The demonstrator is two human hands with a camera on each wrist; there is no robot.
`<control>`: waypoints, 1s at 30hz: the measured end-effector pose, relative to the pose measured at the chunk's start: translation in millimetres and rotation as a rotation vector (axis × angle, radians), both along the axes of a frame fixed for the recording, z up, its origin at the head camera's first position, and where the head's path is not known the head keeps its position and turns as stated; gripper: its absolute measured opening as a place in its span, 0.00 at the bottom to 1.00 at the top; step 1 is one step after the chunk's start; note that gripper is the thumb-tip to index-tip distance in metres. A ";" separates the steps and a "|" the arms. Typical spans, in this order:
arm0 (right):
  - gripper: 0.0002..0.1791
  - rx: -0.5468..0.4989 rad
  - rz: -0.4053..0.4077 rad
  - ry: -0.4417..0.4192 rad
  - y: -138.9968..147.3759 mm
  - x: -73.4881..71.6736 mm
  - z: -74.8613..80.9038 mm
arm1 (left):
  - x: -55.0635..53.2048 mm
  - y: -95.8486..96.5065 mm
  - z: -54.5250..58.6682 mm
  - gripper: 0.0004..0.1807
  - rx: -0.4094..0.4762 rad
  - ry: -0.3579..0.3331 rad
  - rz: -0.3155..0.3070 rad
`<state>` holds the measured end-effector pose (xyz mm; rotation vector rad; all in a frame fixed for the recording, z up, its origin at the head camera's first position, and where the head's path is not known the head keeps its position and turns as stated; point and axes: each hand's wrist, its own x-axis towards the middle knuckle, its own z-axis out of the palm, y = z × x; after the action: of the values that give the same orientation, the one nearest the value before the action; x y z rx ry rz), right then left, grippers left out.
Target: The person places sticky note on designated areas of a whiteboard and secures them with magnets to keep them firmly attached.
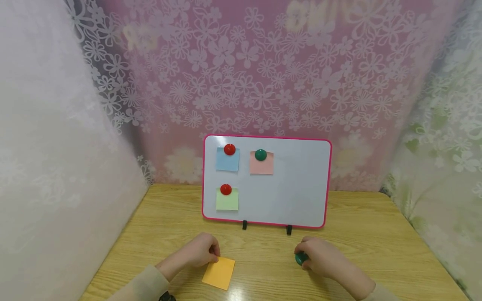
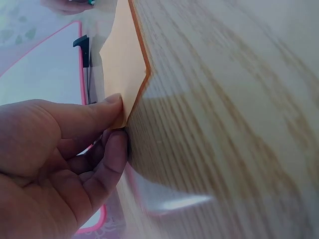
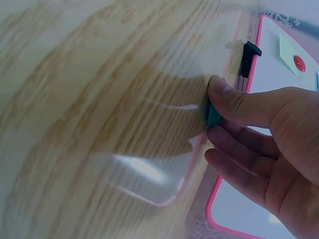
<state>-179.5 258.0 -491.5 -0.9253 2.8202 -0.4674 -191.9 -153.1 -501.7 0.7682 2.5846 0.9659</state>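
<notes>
My left hand [image 1: 201,251] pinches the corner of an orange sticky note [image 1: 219,274] between thumb and forefinger, low over the table. In the left wrist view the note [image 2: 125,55] extends away from the fingertips. On the right, my right hand [image 1: 320,257] grips a round green magnet [image 1: 300,258] at the tabletop; the right wrist view shows the magnet [image 3: 213,115] between thumb and fingers. Behind both hands stands a pink-framed whiteboard [image 1: 293,188]. It carries a blue note [image 1: 227,163] and a light green note [image 1: 227,202] under red magnets, and a pink note [image 1: 261,167] under a green magnet.
Two black feet, one on the left [image 1: 244,225] and one on the right [image 1: 289,230], prop the whiteboard on the glossy wooden table [image 1: 169,217]. A floral curtain [image 1: 263,83] hangs behind, with pale ones at both sides. Something black [image 1: 167,297] shows by the left sleeve.
</notes>
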 end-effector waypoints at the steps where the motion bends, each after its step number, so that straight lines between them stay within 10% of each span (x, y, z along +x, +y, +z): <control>1: 0.18 0.002 0.000 0.001 0.0 0.0 0.0 | -0.1 -0.2 -0.4 0.12 0.002 -0.001 -0.001; 30: 0.17 -0.040 0.102 0.012 9.5 -5.9 -4.0 | -1.3 -2.0 -4.0 0.11 0.007 -0.034 0.016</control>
<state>-185.4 267.5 -495.5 -1.0772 2.7675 -0.5080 -193.2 -155.1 -505.7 0.7280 2.5631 0.9849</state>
